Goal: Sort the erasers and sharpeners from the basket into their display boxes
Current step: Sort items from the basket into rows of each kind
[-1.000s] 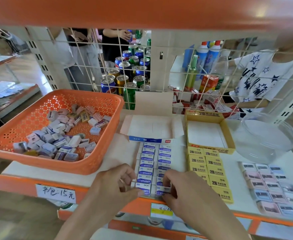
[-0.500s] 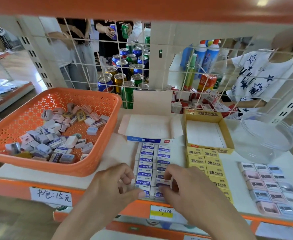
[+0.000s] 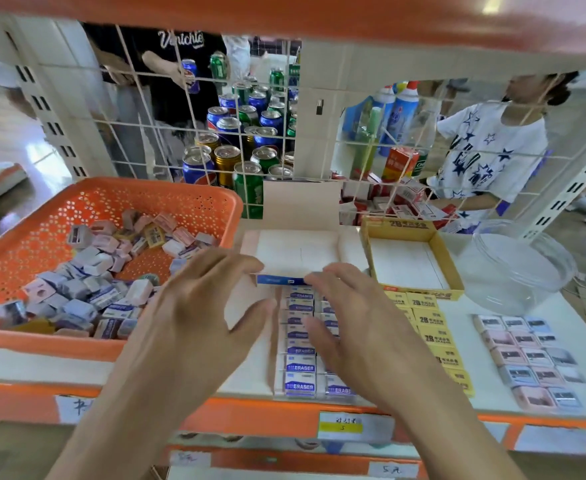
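Note:
An orange basket [image 3: 215, 202] at the left holds several loose erasers and sharpeners [image 3: 87, 289]. Two rows of blue-and-white erasers [image 3: 300, 367] lie on the shelf in front of an open white-and-blue display box [image 3: 298, 251]. My left hand [image 3: 201, 306] and my right hand [image 3: 350, 317] hover above these rows with fingers spread and hold nothing. Their fingertips reach the front edge of the box. An empty yellow display box [image 3: 409, 230] stands to the right, with yellow 2B erasers [image 3: 430, 327] lined up before it. Pastel sharpeners [image 3: 530, 358] lie in rows at the far right.
A clear plastic tub [image 3: 523, 268] sits behind the sharpeners. A wire grid [image 3: 167, 126] backs the shelf, with drink cans [image 3: 229, 157] and people behind it. An orange shelf board [image 3: 284, 15] hangs overhead. The shelf's front edge [image 3: 267, 414] carries price labels.
Both hands have let go of the near end of the eraser rows, opened out and moved forward and up toward the white-and-blue box. The camera has moved closer.

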Available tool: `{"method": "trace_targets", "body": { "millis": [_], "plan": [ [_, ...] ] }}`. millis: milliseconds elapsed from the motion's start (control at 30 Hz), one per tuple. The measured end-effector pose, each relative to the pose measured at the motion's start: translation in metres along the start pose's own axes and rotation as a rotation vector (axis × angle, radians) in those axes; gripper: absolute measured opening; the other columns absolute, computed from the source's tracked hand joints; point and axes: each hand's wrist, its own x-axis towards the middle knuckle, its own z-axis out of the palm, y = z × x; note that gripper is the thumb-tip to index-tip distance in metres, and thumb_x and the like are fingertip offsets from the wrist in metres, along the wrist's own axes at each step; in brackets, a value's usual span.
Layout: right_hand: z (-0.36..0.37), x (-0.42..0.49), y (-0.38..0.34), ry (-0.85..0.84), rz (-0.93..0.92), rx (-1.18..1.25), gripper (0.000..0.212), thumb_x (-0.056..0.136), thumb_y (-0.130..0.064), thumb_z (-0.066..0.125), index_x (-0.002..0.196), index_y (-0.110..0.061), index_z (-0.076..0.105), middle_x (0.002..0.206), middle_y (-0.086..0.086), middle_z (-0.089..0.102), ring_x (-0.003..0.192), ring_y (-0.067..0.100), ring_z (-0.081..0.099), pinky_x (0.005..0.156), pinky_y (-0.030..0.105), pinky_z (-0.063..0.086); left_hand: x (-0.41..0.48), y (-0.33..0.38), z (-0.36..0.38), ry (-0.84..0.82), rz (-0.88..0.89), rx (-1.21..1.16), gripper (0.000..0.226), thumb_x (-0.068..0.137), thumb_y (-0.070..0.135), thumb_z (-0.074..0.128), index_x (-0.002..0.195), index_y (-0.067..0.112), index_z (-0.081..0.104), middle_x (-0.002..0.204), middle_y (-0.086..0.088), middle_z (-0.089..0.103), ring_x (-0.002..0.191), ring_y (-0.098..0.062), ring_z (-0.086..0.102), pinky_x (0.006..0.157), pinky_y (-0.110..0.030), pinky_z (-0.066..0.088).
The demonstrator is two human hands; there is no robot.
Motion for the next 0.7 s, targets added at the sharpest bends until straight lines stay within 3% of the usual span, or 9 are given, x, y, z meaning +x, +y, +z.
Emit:
{"method": "trace_targets", "body": {
  "millis": [200,300,400,600,700],
  "plan": [
    [0.007,0.035,-0.035,0.006,-0.061,0.024,0.037,0.096,-0.035,0.047,0.133,-0.031,0.042,0.134,-0.010,0.038,0.124,0.011,0.037,0.097,0.020,0.028,0.002,-0.057,-0.038,-0.033,-0.215,0.026,0.018,0.079,0.041,0.068,0.096,0.037,0.064,0.082,0.027,0.052,0.072,0.000,0.049,0.064,-0.022,0.035],
    [0.015,0.059,-0.059,-0.003,-0.116,0.050,0.031,0.095,-0.032,0.049,0.125,-0.028,0.049,0.122,-0.007,0.046,0.116,0.013,0.043,0.097,0.025,0.035,0.000,-0.097,-0.061,-0.123,-0.328,0.089,0.014,0.081,0.047,0.064,0.092,0.043,0.057,0.075,0.024,0.051,0.075,-0.008,0.055,0.064,-0.029,0.040],
    [0.025,0.083,-0.083,-0.021,-0.174,0.015,0.030,0.093,-0.029,0.052,0.122,-0.023,0.053,0.120,-0.004,0.053,0.114,0.017,0.047,0.097,0.031,0.039,0.002,-0.136,-0.077,-0.215,-0.422,0.184,0.016,0.083,0.046,0.063,0.097,0.038,0.062,0.076,0.018,0.054,0.078,-0.014,0.057,0.069,-0.030,0.045],
    [0.047,0.128,-0.123,-0.243,-0.198,-0.137,0.023,0.088,-0.016,0.054,0.110,-0.015,0.061,0.114,0.006,0.057,0.104,0.026,0.055,0.083,0.036,0.048,0.018,-0.169,-0.084,-0.427,-0.340,0.205,0.018,0.082,0.030,0.070,0.097,0.036,0.063,0.086,0.016,0.059,0.080,-0.008,0.055,0.069,-0.024,0.046],
    [0.059,0.139,-0.136,-0.403,-0.184,-0.247,0.019,0.088,-0.017,0.058,0.105,-0.010,0.061,0.116,0.010,0.059,0.101,0.029,0.059,0.071,0.030,0.045,0.024,-0.173,-0.081,-0.617,-0.318,0.282,0.032,0.082,0.036,0.071,0.112,0.037,0.060,0.090,0.015,0.053,0.082,-0.008,0.051,0.063,-0.022,0.038]
  ]
}}
